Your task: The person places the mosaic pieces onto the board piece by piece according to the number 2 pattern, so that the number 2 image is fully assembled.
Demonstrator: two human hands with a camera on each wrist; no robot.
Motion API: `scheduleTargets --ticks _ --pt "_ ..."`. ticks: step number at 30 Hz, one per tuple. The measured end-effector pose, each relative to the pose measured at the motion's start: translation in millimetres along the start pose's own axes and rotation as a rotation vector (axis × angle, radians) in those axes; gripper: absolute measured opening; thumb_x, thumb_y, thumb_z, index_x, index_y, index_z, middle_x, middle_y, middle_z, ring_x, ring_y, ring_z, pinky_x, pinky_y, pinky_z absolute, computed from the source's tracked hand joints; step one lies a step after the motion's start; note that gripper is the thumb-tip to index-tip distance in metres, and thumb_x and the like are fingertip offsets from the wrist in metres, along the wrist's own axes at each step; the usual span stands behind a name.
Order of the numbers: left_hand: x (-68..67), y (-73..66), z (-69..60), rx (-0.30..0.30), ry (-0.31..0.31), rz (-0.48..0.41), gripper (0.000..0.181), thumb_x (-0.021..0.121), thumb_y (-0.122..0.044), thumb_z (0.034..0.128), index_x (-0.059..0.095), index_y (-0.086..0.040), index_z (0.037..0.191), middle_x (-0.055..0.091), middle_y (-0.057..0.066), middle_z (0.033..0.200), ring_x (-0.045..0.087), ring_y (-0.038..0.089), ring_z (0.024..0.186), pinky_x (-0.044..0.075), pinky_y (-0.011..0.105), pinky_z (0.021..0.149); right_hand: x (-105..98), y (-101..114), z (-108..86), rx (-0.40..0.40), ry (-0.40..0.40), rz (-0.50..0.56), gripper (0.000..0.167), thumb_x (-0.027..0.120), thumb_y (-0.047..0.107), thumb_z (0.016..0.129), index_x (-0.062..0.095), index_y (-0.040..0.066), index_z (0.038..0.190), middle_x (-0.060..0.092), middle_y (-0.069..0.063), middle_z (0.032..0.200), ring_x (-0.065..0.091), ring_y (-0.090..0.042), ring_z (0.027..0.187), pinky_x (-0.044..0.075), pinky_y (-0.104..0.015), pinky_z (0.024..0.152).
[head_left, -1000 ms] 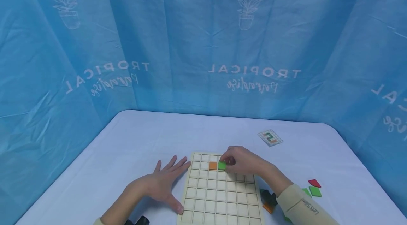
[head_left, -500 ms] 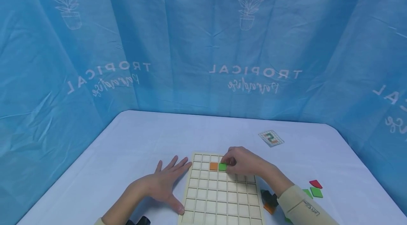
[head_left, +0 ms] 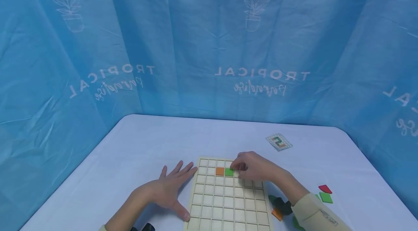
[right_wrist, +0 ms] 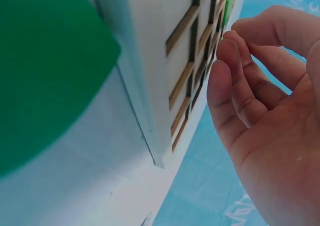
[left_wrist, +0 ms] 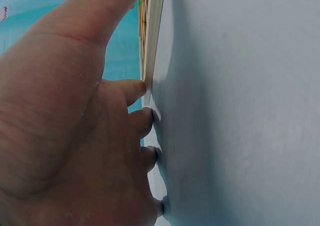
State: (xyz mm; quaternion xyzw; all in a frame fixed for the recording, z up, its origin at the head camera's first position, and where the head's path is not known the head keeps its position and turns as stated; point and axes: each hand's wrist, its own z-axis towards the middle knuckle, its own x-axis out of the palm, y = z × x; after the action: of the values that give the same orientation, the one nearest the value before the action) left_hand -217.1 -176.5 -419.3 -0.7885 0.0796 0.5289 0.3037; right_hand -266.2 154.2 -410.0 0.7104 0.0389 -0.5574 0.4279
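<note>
Board (head_left: 227,202), cream and gridded: left hand (head_left: 166,192) spread, empty, at its edge; right hand (head_left: 256,166) loosely bent, empty, beside green square tile (head_left: 229,172).

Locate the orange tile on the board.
In the head view, the orange tile sits in the second-farthest row of the board, immediately left of the green tile.

The white table (head_left: 156,133) carried a gridded board (head_left: 228,202) beside the left hand (head_left: 167,192) and under the right hand (head_left: 254,166), a card (head_left: 279,142) beyond that one, and a red tile (head_left: 325,189) to its right.
</note>
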Motion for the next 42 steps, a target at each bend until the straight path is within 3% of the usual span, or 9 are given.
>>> scheduleTargets --ticks 6,13,27,42 --pt "-0.6 1.1 0.4 -0.002 0.005 -0.017 0.13 0.075 -0.077 0.0528 0.013 -0.026 0.156 0.005 -0.001 0.161 -0.007 0.033 0.144 -0.008 0.069 0.103 -6 -4 -9.9 -0.032 -0.039 -0.019 0.026 0.066 0.003 0.085 0.073 0.012 0.108 0.064 0.007 0.091 0.058 -0.006 0.08 0.051 -0.027 0.07" --pt "0.3 0.4 0.9 -0.002 0.011 -0.019 0.13 0.074 -0.077 0.0531 0.014 -0.025 0.156 0.004 -0.001 0.161 -0.007 0.033 0.144 -0.008 0.069 0.103 -12 -11 -26.7 -0.005 -0.064 -0.009 0.02 0.068 0.008 0.086 0.073 0.013 0.105 0.063 0.009 0.089 0.058 -0.007 0.079 0.051 -0.027 0.07" --pt "1.2 1.5 0.5 -0.001 0.011 -0.026 0.129 0.074 -0.077 0.054 0.013 -0.026 0.156 0.004 -0.002 0.161 -0.008 0.032 0.144 -0.009 0.069 0.103 -22 -23 -56.0 0.044 -0.036 0.023 0.019 0.067 0.005 0.086 0.071 0.014 0.103 0.063 0.006 0.091 0.059 -0.009 0.08 0.052 -0.027 0.07" --pt "1.5 2.6 2.0 0.009 0.008 -0.004 0.131 0.074 -0.078 0.0529 0.012 -0.026 0.156 0.003 -0.002 0.161 -0.008 0.032 0.144 -0.009 0.069 0.103 -24 -36 -81.5 0.109 0.02 0.051 0.02 0.07 0.009 0.084 0.071 0.021 0.1 0.064 0.012 0.091 0.059 -0.008 0.079 0.051 -0.027 0.069"
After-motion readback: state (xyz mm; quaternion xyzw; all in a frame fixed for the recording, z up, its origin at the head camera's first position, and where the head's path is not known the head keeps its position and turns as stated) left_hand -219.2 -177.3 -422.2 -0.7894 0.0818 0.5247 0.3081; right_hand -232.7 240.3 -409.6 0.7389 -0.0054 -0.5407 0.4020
